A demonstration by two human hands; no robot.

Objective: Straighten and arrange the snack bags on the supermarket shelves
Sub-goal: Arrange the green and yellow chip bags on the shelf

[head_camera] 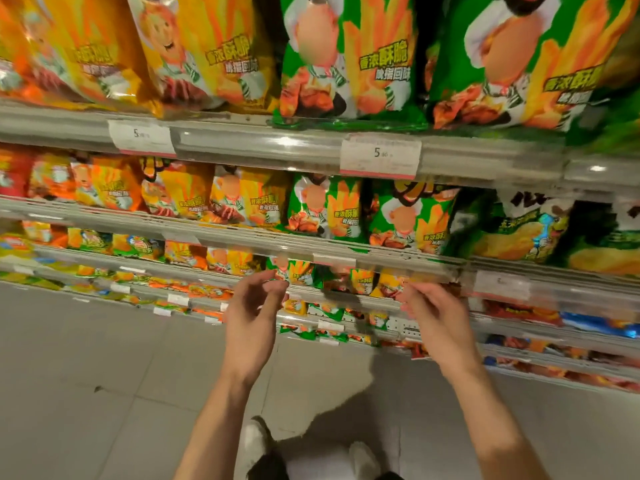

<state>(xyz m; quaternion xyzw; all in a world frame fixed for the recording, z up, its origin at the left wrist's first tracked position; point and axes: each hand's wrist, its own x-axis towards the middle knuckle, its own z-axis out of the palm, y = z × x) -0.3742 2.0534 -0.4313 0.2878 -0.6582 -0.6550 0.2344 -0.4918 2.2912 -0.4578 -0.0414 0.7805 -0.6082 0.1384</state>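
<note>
A: We start at the hands. The left hand (254,303) is raised in front of the lower shelves with its fingers loosely curled and its thumb apart from them; we see nothing between them. The right hand (433,306) reaches towards the third shelf edge (346,259), its fingertips near a small yellow bag (389,284). Blur prevents us from telling whether it pinches the bag or only hovers beside it.

B: Surface and room?

A: We face a supermarket shelving unit with several tiers, each fronted by a clear plastic rail. Below it lies a grey tiled floor (104,358). Two white shoes (256,441) show at the bottom, between the forearms.

B: Condition of the snack bags?

A: On the top visible tier stand large bags: orange-yellow bags (207,50) on the left, green bags (349,60) on the right, upright and pressed side by side. The second tier repeats that order in medium bags (249,199), with dark green corn-snack bags (519,230) at far right. The third tier holds small bags (294,273) of the same colours, directly behind the hands. Lower tiers carry mixed small packs, some tilted.

B: Legible markings?

A: Each bag shows a cartoon chef, fry sticks and yellow Chinese characters, legible on the large packs. Two white price tags (381,155) on the top rail each show a "5"; the smaller print is unreadable.
</note>
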